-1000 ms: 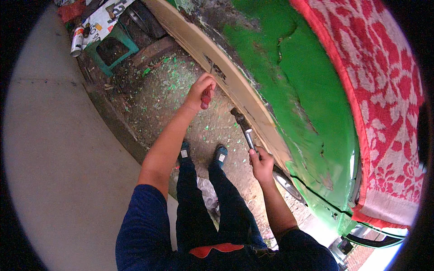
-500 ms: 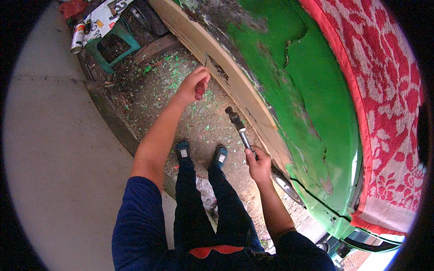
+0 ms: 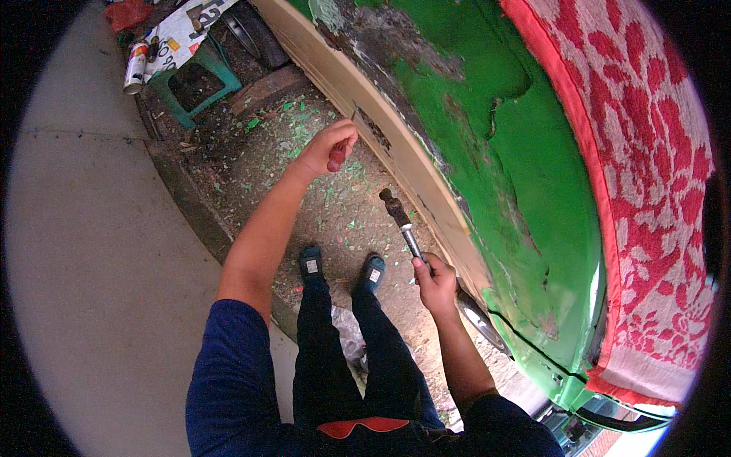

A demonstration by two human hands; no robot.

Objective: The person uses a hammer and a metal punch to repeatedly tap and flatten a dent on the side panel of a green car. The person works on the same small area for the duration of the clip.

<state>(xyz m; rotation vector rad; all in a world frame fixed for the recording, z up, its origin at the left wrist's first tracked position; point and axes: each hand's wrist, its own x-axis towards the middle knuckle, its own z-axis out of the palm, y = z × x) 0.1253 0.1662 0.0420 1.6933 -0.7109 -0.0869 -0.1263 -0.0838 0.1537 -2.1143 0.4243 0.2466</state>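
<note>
My left hand (image 3: 326,146) is wrapped round the red handle of a screwdriver (image 3: 336,158). Its thin blade pokes out beyond the fist, the tip at or very near a ragged, rusted hole (image 3: 371,128) in the beige lower panel (image 3: 430,204) of a green car (image 3: 556,190). Whether the tip touches metal I cannot tell. Further right and nearer to me, my right hand (image 3: 435,288) grips a hammer (image 3: 397,212) by its handle. The dark hammer head is raised beside the panel, apart from the screwdriver.
A red and whitish patterned towel (image 3: 647,175) lies over the car. At far left are a green plastic stool (image 3: 199,90), a spray can (image 3: 135,68) and a wheel (image 3: 255,34). Green paint flakes litter the ground (image 3: 266,175); a concrete edge (image 3: 186,194) runs along the left. A plastic bag (image 3: 348,333) lies between my legs.
The view has shifted a little. The screwdriver's blade has tilted toward the panel, near the rusted hole. Both hands keep their hold, and the hammer has barely moved.
</note>
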